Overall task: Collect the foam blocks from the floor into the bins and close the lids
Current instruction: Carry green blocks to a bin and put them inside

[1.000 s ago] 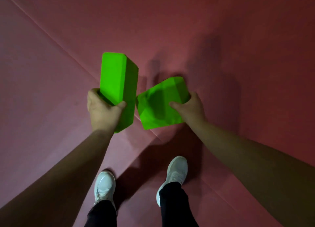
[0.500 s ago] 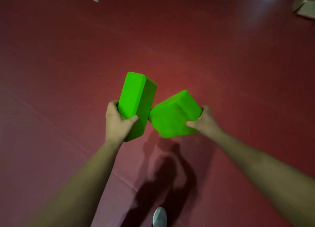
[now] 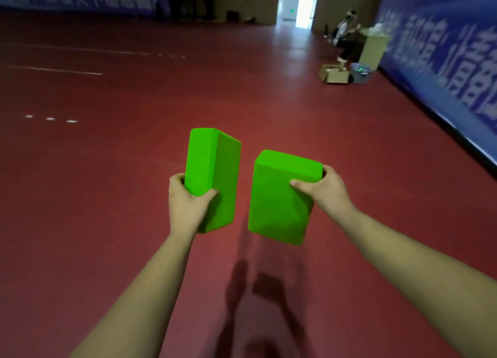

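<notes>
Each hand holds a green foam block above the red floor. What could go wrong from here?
The left hand grips the left block only around its lower half, so the tall block may tip out.
The right hand holds the right block by its upper right corner; most of it hangs below and may slip.
Both hands are full, so a shut lid would probably mean setting a block down.

Two foam blocks (image 3: 207,164) (image 3: 277,204), two hands (image 3: 188,205) (image 3: 326,190)
</notes>
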The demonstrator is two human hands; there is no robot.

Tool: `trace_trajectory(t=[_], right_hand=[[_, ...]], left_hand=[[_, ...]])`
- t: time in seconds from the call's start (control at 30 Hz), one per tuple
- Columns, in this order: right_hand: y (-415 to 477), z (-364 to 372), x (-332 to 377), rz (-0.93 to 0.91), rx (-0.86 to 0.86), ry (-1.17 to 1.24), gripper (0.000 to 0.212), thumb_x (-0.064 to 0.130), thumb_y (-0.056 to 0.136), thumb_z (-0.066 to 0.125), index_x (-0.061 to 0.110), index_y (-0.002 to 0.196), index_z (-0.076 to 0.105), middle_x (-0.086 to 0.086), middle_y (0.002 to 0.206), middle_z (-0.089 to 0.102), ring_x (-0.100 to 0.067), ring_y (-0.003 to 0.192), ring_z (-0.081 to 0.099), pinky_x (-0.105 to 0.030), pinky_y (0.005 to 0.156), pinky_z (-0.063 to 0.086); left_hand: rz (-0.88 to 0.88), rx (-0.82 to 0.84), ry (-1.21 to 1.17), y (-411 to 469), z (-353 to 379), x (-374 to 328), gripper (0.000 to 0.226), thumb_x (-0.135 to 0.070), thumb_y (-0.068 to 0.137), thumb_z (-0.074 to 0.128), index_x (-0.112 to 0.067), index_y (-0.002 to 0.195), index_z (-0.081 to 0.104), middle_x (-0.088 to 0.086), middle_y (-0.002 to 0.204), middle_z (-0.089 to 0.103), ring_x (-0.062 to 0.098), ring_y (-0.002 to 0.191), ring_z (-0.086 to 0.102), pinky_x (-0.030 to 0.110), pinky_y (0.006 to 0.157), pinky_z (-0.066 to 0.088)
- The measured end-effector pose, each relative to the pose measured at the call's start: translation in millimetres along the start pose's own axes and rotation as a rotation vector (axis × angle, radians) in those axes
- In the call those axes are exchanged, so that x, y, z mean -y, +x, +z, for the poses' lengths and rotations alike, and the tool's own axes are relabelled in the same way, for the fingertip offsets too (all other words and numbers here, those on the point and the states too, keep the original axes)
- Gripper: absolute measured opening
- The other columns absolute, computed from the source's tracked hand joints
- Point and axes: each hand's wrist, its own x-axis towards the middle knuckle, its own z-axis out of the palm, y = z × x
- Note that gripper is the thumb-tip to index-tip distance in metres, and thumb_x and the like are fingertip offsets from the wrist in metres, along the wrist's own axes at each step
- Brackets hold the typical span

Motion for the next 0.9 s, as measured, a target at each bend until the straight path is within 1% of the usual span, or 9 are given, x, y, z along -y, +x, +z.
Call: trace_trajectory(t=[0.07, 0.13, 0.2, 0.3, 0.43, 0.57, 0.7, 0.83, 0.9], right_hand=[[-8, -14, -1, 0.029, -0.083, -0.043, 0.058, 0.035, 0.059, 0.094, 0.022, 0.101, 0.056, -0.003, 0.104, 0.068, -0.020, 0.095, 0.065, -0.033, 0.082, 0.053], [-23, -26, -6, 0.080, -0.188, -0.049, 0.073, 0.041, 0.056, 0.093, 0.018, 0.111, 0.051, -0.003, 0.109, 0.066, -0.020, 0.100, 0.064, -0.037, 0.088, 0.053], [-46, -36, -15, 0.121, -0.282, -0.080, 0.083, 0.047, 0.053, 0.093, 0.017, 0.116, 0.048, -0.005, 0.113, 0.063, -0.021, 0.103, 0.062, -0.040, 0.091, 0.052], [-97, -48, -31, 0.222, -0.440, -0.105, 0.080, 0.046, 0.053, 0.093, 0.018, 0.112, 0.046, -0.007, 0.112, 0.062, -0.023, 0.102, 0.062, -0.042, 0.090, 0.052], [-186, -64, -51, 0.407, -0.662, -0.129, 0.084, 0.046, 0.058, 0.092, 0.009, 0.118, 0.047, -0.011, 0.112, 0.060, -0.028, 0.102, 0.060, -0.044, 0.089, 0.051], [-286, -82, -55, 0.535, -0.847, -0.151, 0.079, 0.046, 0.058, 0.092, 0.009, 0.110, 0.046, -0.012, 0.108, 0.059, -0.027, 0.098, 0.060, -0.045, 0.085, 0.052], [-396, -104, -48, 0.634, -1.021, -0.132, 0.078, 0.047, 0.059, 0.091, 0.012, 0.111, 0.046, -0.010, 0.113, 0.059, -0.023, 0.097, 0.061, -0.041, 0.087, 0.053], [-513, -125, -40, 0.736, -1.196, -0.121, 0.088, 0.065, 0.044, 0.083, 0.016, 0.107, 0.045, -0.009, 0.111, 0.060, -0.023, 0.097, 0.062, -0.044, 0.088, 0.054], [-577, -132, -37, 0.782, -1.293, -0.133, 0.090, 0.068, 0.040, 0.079, 0.018, 0.107, 0.046, -0.008, 0.111, 0.061, -0.023, 0.099, 0.063, -0.044, 0.090, 0.054]], left_hand=[[0.041, 0.073, -0.028, 9, 15, -8, 0.075, -0.029, 0.060, 0.088, -0.018, 0.120, 0.045, 0.007, 0.117, 0.060, 0.024, 0.106, 0.060, 0.042, 0.093, 0.050], [0.082, 0.166, -0.045, 16, 30, -12, 0.077, -0.036, 0.056, 0.087, -0.020, 0.120, 0.045, 0.006, 0.118, 0.060, 0.024, 0.106, 0.060, 0.045, 0.093, 0.050], [0.118, 0.271, -0.057, 19, 43, -15, 0.076, -0.034, 0.057, 0.088, -0.022, 0.119, 0.045, 0.006, 0.118, 0.060, 0.024, 0.107, 0.060, 0.046, 0.094, 0.050], [0.167, 0.430, -0.089, 16, 57, -17, 0.077, -0.026, 0.059, 0.091, -0.021, 0.120, 0.045, 0.007, 0.119, 0.060, 0.025, 0.108, 0.059, 0.047, 0.096, 0.049], [0.235, 0.616, -0.116, -14, 68, -18, 0.077, -0.019, 0.059, 0.092, -0.013, 0.122, 0.048, 0.010, 0.120, 0.060, 0.026, 0.108, 0.058, 0.042, 0.096, 0.048], [0.305, 0.824, -0.154, -75, 78, -36, 0.076, -0.016, 0.060, 0.092, -0.010, 0.123, 0.049, 0.010, 0.120, 0.060, 0.026, 0.107, 0.058, 0.035, 0.091, 0.045], [0.392, 1.037, -0.195, -164, 80, -68, 0.075, -0.017, 0.061, 0.091, -0.012, 0.122, 0.048, 0.008, 0.120, 0.059, 0.024, 0.108, 0.056, 0.031, 0.088, 0.042], [0.483, 1.234, -0.243, -268, 70, -105, 0.076, -0.018, 0.060, 0.091, -0.012, 0.122, 0.048, 0.009, 0.120, 0.059, 0.025, 0.108, 0.056, 0.030, 0.085, 0.041], [0.524, 1.328, -0.267, -326, 59, -119, 0.075, -0.018, 0.060, 0.091, -0.012, 0.122, 0.048, 0.009, 0.119, 0.058, 0.025, 0.108, 0.055, 0.029, 0.084, 0.040]])
